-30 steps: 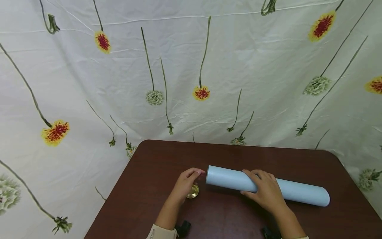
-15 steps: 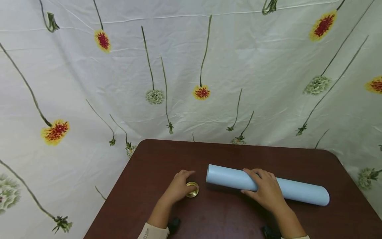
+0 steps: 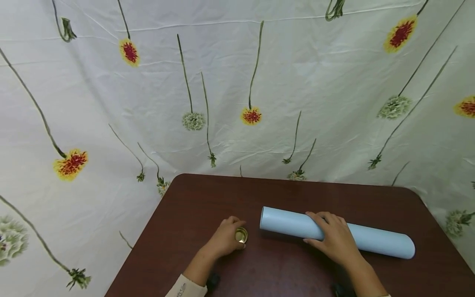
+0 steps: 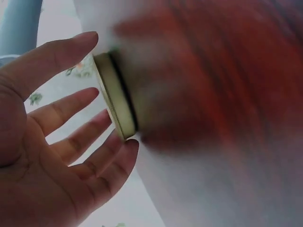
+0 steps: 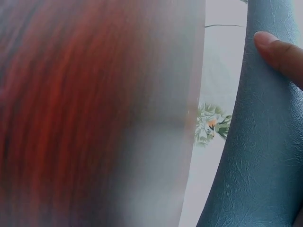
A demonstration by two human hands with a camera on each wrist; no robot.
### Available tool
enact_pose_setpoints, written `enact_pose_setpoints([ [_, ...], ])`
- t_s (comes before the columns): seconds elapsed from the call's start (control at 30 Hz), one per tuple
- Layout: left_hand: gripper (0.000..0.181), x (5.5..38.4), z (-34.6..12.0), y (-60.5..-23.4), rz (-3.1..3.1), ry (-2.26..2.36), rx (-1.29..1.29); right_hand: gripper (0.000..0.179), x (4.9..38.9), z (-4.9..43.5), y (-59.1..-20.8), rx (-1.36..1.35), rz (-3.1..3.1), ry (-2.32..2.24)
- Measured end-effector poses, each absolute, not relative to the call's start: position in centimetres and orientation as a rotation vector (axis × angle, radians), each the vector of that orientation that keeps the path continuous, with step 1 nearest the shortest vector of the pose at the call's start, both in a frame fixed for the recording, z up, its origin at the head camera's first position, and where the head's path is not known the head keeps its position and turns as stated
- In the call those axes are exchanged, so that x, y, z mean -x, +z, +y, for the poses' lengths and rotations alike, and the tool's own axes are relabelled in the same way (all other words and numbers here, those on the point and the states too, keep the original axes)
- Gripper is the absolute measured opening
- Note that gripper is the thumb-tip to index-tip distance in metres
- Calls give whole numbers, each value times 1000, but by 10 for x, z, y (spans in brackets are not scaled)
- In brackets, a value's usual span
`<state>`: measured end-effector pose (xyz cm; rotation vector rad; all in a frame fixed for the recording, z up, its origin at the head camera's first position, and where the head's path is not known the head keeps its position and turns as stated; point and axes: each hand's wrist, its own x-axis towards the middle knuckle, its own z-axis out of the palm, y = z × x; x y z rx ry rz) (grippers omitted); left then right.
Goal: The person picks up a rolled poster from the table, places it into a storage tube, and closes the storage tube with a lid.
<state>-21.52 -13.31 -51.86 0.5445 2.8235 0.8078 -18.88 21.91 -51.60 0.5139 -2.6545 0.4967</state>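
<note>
A shallow round gold lid (image 3: 241, 235) lies on the brown table, its hollow side facing up. My left hand (image 3: 224, 238) is around it, thumb and fingertips right at the rim. In the left wrist view the fingers (image 4: 78, 135) are spread and loosely bent beside the gold lid (image 4: 116, 94). My right hand (image 3: 335, 237) grips a long light-blue tube (image 3: 382, 240) around its middle from above. One digit of that hand (image 5: 284, 56) presses on the textured blue surface of the tube (image 5: 255, 156) in the right wrist view. The tube's open end points left, towards the lid.
The brown table (image 3: 208, 194) has rounded far corners. Behind it and to the left hangs a white cloth (image 3: 156, 90) printed with flowers. Dark wrist gear (image 3: 212, 281) shows at the left wrist, near the front of the view.
My left hand drew back from beside the tube's end, came down to the gold lid and closed in around it. The right hand keeps its grip; the tube has shifted slightly right.
</note>
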Motion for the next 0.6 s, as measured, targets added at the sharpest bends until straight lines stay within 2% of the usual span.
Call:
enact_pose_setpoints([
  [0.2, 61, 212, -133, -519, 2831, 704, -654, 84, 187, 224, -517, -513, -2653, 492],
  [0.6, 56, 216, -135, -518, 2839, 589, -786, 84, 184, 227, -517, -514, -2645, 498],
])
